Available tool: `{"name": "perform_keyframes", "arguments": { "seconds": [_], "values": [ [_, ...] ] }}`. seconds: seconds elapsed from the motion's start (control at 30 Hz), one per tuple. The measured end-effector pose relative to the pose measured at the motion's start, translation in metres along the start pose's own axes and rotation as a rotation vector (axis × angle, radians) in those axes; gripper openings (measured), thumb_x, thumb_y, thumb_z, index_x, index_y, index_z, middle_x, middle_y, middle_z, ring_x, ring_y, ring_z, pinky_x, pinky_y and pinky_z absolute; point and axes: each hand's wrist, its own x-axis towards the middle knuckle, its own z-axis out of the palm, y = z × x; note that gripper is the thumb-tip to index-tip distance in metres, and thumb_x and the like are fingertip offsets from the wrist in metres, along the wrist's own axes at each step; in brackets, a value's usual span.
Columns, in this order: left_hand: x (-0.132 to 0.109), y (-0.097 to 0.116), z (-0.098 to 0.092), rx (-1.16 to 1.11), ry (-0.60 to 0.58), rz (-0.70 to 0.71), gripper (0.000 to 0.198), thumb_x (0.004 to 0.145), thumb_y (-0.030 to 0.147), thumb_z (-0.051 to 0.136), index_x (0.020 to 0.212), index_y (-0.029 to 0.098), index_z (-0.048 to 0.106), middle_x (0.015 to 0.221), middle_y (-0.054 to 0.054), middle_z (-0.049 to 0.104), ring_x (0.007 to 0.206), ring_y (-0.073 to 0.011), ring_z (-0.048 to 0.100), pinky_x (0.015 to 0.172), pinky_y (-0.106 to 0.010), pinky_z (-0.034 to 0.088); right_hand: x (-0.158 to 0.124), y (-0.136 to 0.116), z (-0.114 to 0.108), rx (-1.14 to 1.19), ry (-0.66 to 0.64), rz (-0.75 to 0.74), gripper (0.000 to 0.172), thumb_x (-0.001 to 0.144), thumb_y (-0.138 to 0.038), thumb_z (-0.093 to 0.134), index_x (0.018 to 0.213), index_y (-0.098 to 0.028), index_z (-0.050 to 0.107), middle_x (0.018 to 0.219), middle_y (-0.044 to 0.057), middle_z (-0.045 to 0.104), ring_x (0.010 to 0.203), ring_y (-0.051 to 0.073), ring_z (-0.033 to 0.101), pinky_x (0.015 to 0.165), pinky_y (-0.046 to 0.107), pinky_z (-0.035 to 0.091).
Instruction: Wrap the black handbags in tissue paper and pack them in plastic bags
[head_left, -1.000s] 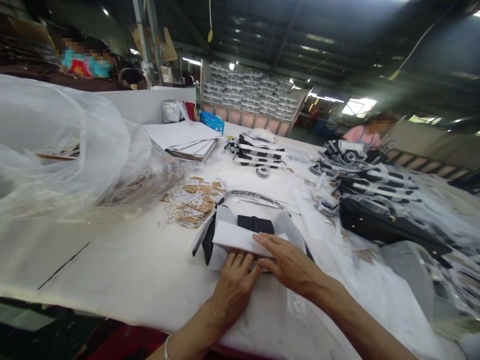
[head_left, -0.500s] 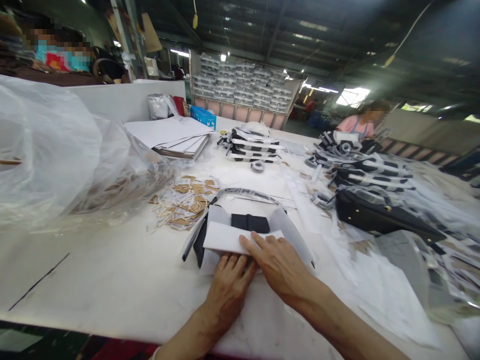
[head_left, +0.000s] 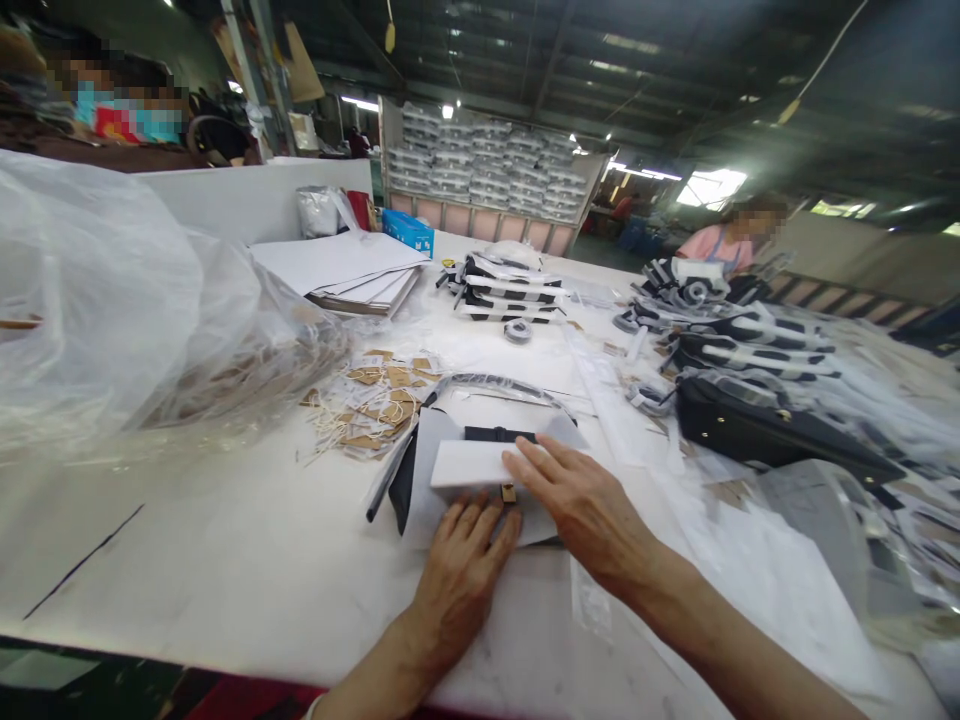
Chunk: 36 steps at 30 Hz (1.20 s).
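A black handbag (head_left: 403, 480) lies on the white table, partly covered by a white wrapping sheet (head_left: 431, 440). Its handle (head_left: 510, 386) is wrapped in clear plastic and arches away from me. My left hand (head_left: 465, 575) rests palm down on the near side of the bag, fingers stretched and slightly apart. My right hand (head_left: 585, 500) holds the right end of a folded strip of white sheet (head_left: 472, 464) across the bag's middle; its thumb is hard to make out. A gold clasp (head_left: 508, 493) shows just below the strip, between my hands. Behind it is a black strap (head_left: 495, 434).
Brown paper tags with strings (head_left: 375, 400) are piled behind left. A large clear plastic bag (head_left: 112, 310) fills the left. Wrapped black bags stand stacked at the back (head_left: 510, 290) and right (head_left: 750, 345). A co-worker (head_left: 727, 240) is at the far right.
My right hand has shifted a little right and up, with the strip's near edge raised. The gold clasp has come into view. My left hand has stayed almost in place.
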Motion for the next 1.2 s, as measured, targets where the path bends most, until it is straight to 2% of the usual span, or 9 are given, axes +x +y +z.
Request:
{"name": "perform_keyframes", "arguments": {
  "seconds": [0.1,0.2,0.53,0.7,0.8,0.9,0.97,1.07,1.2],
  "values": [
    [0.003,0.001,-0.001,-0.007,-0.005,-0.002,0.042,0.099,0.015,0.027,0.128,0.018,0.057,0.123,-0.007,0.064,0.114,-0.0237,0.054,0.102,-0.042,0.038,-0.014,-0.007,0.028,0.049,-0.054,0.015,0.054,0.084,0.001,0.043,0.132,-0.022,0.055,0.135,0.008,0.059,0.124,0.028,0.055,0.102,0.051,0.046],
    [0.004,0.002,-0.003,-0.005,0.000,-0.005,0.041,0.100,0.017,0.026,0.127,0.019,0.058,0.121,-0.008,0.064,0.112,-0.0229,0.055,0.101,-0.042,0.038,-0.024,-0.010,0.042,0.123,-0.054,0.057,0.060,0.083,0.004,0.040,0.134,-0.024,0.053,0.138,0.007,0.057,0.127,0.025,0.052,0.107,0.053,0.039],
    [0.008,0.002,-0.005,-0.006,-0.021,0.020,0.040,0.097,0.012,0.031,0.126,0.016,0.057,0.117,-0.011,0.066,0.106,-0.0234,0.059,0.093,-0.043,0.045,-0.031,-0.011,0.055,0.277,0.118,0.050,0.052,0.088,-0.002,0.038,0.132,-0.024,0.056,0.135,0.008,0.059,0.132,0.022,0.047,0.113,0.055,0.031],
    [0.003,0.001,-0.005,-0.011,-0.027,0.025,0.041,0.095,0.010,0.032,0.128,0.017,0.055,0.122,-0.010,0.064,0.109,-0.0244,0.059,0.094,-0.043,0.046,-0.028,-0.006,0.060,0.397,-0.020,0.077,0.056,0.085,-0.001,0.041,0.134,-0.026,0.054,0.140,0.007,0.055,0.134,0.020,0.045,0.115,0.051,0.029],
    [0.004,0.002,-0.017,-0.101,0.033,0.051,0.035,0.094,0.008,0.036,0.118,0.016,0.060,0.110,-0.009,0.068,0.106,-0.0211,0.060,0.094,-0.039,0.047,-0.027,-0.004,0.059,0.462,-0.074,0.095,0.057,0.086,-0.003,0.043,0.136,-0.027,0.052,0.143,0.005,0.052,0.136,0.018,0.043,0.116,0.050,0.027],
    [0.017,0.004,-0.034,-0.177,0.095,0.118,0.026,0.092,0.007,0.044,0.109,0.017,0.062,0.096,-0.006,0.069,0.099,-0.0172,0.062,0.091,-0.032,0.048,-0.029,-0.004,0.060,0.504,-0.082,0.093,0.052,0.090,-0.007,0.042,0.135,-0.028,0.052,0.144,0.004,0.051,0.137,0.018,0.041,0.117,0.050,0.025],
    [0.031,0.003,-0.037,-0.119,0.070,0.128,0.031,0.092,0.009,0.045,0.120,0.016,0.057,0.107,-0.009,0.068,0.110,-0.0193,0.060,0.096,-0.034,0.047,-0.030,-0.004,0.061,0.511,-0.072,0.088,0.050,0.090,-0.010,0.043,0.137,-0.028,0.051,0.144,0.005,0.051,0.137,0.019,0.041,0.117,0.051,0.024],
    [0.043,-0.008,-0.022,0.057,-0.054,0.076,0.042,0.096,0.018,0.040,0.137,0.010,0.044,0.132,-0.016,0.058,0.128,-0.0256,0.050,0.104,-0.043,0.043,-0.028,-0.005,0.060,0.482,-0.058,0.086,0.054,0.090,-0.010,0.043,0.141,-0.026,0.046,0.145,0.006,0.049,0.137,0.019,0.041,0.117,0.050,0.023],
    [0.034,-0.023,0.008,0.163,-0.130,0.061,0.038,0.099,0.022,0.035,0.130,0.006,0.050,0.126,-0.017,0.063,0.117,-0.0239,0.060,0.099,-0.040,0.049,-0.029,-0.009,0.054,0.385,-0.051,0.065,0.046,0.094,-0.018,0.045,0.140,-0.023,0.047,0.143,0.008,0.052,0.135,0.022,0.044,0.116,0.050,0.028]
  ]
}}
